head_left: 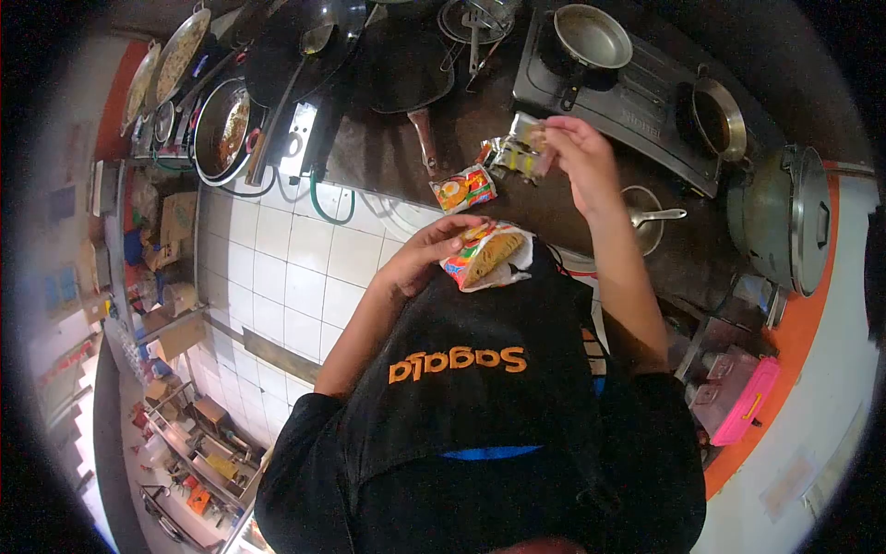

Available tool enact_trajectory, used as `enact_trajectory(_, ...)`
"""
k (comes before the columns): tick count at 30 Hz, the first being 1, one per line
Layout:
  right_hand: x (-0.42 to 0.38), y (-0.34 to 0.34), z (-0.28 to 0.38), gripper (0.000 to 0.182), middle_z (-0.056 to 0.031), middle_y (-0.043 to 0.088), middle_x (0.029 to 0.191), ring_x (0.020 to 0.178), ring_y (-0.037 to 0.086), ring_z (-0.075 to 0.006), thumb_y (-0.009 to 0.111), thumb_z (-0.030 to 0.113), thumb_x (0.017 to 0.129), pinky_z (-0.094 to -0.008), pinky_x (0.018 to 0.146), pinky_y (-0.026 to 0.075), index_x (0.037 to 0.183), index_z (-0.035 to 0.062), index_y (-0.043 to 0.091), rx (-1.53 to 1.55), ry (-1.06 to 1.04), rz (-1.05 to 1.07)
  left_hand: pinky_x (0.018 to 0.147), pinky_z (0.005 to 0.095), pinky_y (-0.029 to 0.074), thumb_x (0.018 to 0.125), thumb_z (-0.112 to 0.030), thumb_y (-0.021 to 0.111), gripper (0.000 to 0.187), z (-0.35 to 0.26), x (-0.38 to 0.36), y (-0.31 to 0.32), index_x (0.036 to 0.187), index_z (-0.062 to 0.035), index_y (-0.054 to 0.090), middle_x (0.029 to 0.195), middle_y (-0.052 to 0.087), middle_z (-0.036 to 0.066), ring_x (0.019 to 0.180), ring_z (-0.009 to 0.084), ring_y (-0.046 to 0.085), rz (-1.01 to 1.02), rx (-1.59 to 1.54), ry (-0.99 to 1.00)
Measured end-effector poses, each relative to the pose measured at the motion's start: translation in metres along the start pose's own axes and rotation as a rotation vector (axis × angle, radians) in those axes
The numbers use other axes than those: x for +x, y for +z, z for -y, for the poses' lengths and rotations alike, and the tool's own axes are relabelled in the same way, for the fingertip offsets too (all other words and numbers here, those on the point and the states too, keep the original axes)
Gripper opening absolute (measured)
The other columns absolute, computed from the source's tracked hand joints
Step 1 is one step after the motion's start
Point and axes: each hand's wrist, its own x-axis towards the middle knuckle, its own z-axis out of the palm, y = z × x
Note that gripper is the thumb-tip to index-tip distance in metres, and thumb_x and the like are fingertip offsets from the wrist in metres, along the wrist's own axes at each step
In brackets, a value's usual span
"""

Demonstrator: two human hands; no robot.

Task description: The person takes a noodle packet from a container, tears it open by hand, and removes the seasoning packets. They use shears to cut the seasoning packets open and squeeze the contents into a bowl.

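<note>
My left hand (429,251) is closed around an instant noodle packet (460,273), torn open, with the dry noodle block (498,255) showing at its opening. The packet is held close against the front of my black apron. Over the dark counter, my right hand (583,159) pinches a strip of seasoning sachets (526,148), silvery and partly see-through. Just beyond the left hand, a second noodle packet (464,189) lies on the counter; whether it is sealed cannot be made out.
A gas stove (637,102) holds a saucepan (593,37) and a small pan (718,118). To the right stand a large lidded pot (780,222) and a strainer (641,222). A frying pan (403,74), a wok (314,46) and a deep pot (221,129) are at the left.
</note>
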Motion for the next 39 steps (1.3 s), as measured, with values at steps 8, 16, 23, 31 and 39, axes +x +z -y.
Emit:
enact_trajectory(8,-0.029,-0.015,-0.065,0.035,-0.0038,0.063,0.104,0.094,0.061,-0.017,0.055,0.034,0.092,-0.0342,0.079,0.05,0.116,0.0092,0.057,-0.118,0.355,0.096,0.102,0.04,0.04,0.082,-0.016,0.068,0.061,0.016,0.013,-0.022,0.134,-0.0055,0.038,0.128,0.053,0.009,0.118,0.0225,0.051,-0.36,-0.295,-0.002)
enact_trajectory(16,0.006,0.013,-0.168,0.041,-0.0059,0.063,0.096,0.08,0.062,-0.0154,0.066,0.02,0.081,-0.0322,0.065,0.051,0.117,0.0057,0.052,-0.442,0.366,0.133,0.08,0.0293,0.051,0.086,-0.009,0.063,0.038,0.123,0.096,-0.141,0.122,-0.0039,0.049,0.108,0.061,0.006,0.095,0.0166,0.062,-0.445,-0.013,0.139)
enact_trajectory(23,0.055,-0.006,-0.278,0.031,-0.0092,0.064,0.085,0.063,0.062,-0.0162,0.062,0.003,0.075,-0.032,0.049,0.05,0.106,0.0052,0.056,-0.583,0.346,-0.024,0.068,0.0272,0.048,0.08,-0.019,0.07,0.05,0.132,0.075,-0.175,0.123,-0.0016,0.051,0.1,0.065,0.009,0.083,0.0144,0.061,-0.688,0.518,-0.222)
enact_trajectory(31,0.061,-0.01,-0.258,0.031,-0.0158,0.067,0.096,0.079,0.067,-0.0252,0.064,0.019,0.077,-0.0357,0.069,0.053,0.105,0.0062,0.064,-0.736,0.166,-0.158,0.09,0.0339,0.046,0.086,-0.028,0.063,0.046,0.195,-0.07,-0.234,0.119,0.0038,0.056,0.112,0.063,0.016,0.103,0.0238,0.06,-0.85,0.951,-0.269)
enact_trajectory(39,0.126,-0.069,-0.262,0.044,-0.0121,0.067,0.099,0.094,0.063,-0.0341,0.071,0.032,0.075,-0.0452,0.083,0.048,0.113,0.0136,0.059,-1.309,0.125,-0.585,0.082,0.0329,0.05,0.087,-0.029,0.061,0.038,0.342,-0.265,-0.258,0.111,0.0006,0.062,0.103,0.067,0.015,0.095,0.0243,0.064,-0.975,0.737,-0.696)
